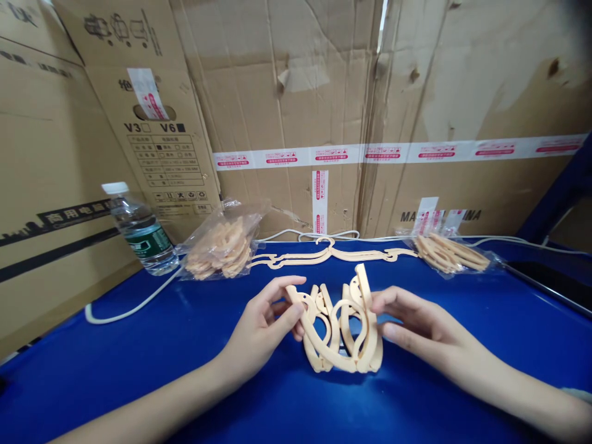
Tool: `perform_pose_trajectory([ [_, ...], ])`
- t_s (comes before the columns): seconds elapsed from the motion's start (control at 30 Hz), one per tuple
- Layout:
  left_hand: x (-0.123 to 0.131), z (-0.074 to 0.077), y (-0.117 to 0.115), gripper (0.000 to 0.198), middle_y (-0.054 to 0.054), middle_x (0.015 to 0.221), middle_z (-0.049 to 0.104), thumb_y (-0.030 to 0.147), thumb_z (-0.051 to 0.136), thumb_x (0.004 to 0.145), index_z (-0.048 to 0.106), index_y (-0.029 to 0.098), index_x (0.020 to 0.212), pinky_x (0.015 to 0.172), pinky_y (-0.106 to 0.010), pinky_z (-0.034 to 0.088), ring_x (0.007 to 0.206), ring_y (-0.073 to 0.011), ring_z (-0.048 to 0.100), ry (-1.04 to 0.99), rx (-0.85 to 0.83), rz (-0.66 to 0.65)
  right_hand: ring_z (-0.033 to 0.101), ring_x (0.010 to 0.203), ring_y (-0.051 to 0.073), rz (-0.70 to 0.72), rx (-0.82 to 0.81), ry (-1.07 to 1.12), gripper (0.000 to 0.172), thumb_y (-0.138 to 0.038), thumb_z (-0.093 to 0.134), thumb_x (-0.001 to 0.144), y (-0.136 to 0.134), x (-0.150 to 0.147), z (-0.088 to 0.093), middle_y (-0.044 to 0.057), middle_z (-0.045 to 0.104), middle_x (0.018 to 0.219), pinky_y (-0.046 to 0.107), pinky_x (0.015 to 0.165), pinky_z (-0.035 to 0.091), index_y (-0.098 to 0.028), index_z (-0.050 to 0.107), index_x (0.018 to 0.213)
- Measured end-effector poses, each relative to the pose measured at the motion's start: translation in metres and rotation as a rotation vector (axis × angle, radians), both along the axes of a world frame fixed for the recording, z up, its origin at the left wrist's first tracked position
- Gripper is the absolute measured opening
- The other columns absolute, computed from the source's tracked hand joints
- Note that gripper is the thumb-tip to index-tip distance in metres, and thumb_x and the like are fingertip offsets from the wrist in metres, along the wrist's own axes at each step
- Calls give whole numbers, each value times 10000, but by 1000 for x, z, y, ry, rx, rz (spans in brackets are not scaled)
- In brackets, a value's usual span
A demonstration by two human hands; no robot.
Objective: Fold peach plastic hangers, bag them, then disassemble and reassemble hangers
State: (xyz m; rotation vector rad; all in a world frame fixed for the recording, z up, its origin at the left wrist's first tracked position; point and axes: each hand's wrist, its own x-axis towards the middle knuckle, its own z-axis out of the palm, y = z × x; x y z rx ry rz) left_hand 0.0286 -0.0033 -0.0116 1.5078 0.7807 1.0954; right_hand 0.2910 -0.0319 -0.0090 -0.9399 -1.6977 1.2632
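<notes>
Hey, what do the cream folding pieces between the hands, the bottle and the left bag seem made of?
Cream folding pieces: probably smooth molded plastic, given their even color and rounded edges. Bottle: likely clear, glossy plastic, from its see-through wall. Left bag: thin, shiny plastic film, by its wrinkles and glints.

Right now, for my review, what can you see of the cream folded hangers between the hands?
The cream folded hangers look like smooth, matte plastic, with curved arms, looped openings and small holes near some upper ends. They sit clustered over the blue table, arms pointing upward; overlap hides the count. The left hand pinches an upper left end between thumb and fingers. The right hand, thumb apart, has its fingertips at or very near the tallest piece.
</notes>
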Motion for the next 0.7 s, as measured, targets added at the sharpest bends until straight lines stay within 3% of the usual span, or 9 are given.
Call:
perform_pose_trajectory([
  [0.13,0,-2,-1,351,31,771,578,310,655,886,519,205,1193,579,-216,519,610,-95,586,3,16,-11,527,1249,276,77,10,-128,353,-417,563,930,-7,0,5,86,567,1341,438,1046,440,-280,601,1254],
  [0.2,0,-2,-2,371,29,786,581,300,658,886,506,211,1212,578,-217,522,618,-98,593,1,19,-2,457,1325,284,92,58,-188,378,-410,562,933,-9,2,7,69,530,1404,446,1101,377,-309,599,1296],
  [0.3,0,-2,-2,439,12,847,614,283,695,856,476,215,1229,584,-222,527,631,-101,608,-13,19,12,438,1348,270,130,50,-208,398,-402,559,939,-11,3,8,34,451,1482,411,1090,394,-368,567,1335],
  [0.47,-2,-2,-2,336,-28,955,680,241,740,815,478,215,1024,683,-248,544,734,-118,633,-59,34,-11,373,1390,278,105,21,-250,426,-410,579,928,-13,4,5,23,398,1516,397,1089,390,-389,544,1352],
  [0.57,-3,-1,-5,203,-63,1058,669,246,714,838,537,190,922,802,-286,542,905,-161,645,-27,65,-70,488,1299,277,131,-27,-164,446,-406,583,926,-12,4,3,41,346,1539,380,1019,467,-373,529,1367],
  [0.7,-2,2,-10,217,-88,1206,618,244,687,860,629,192,1063,942,-383,518,1058,-234,632,42,80,-154,565,1220,262,173,-73,-61,466,-392,579,928,-13,3,2,45,293,1563,407,1021,473,-373,503,1388],
])
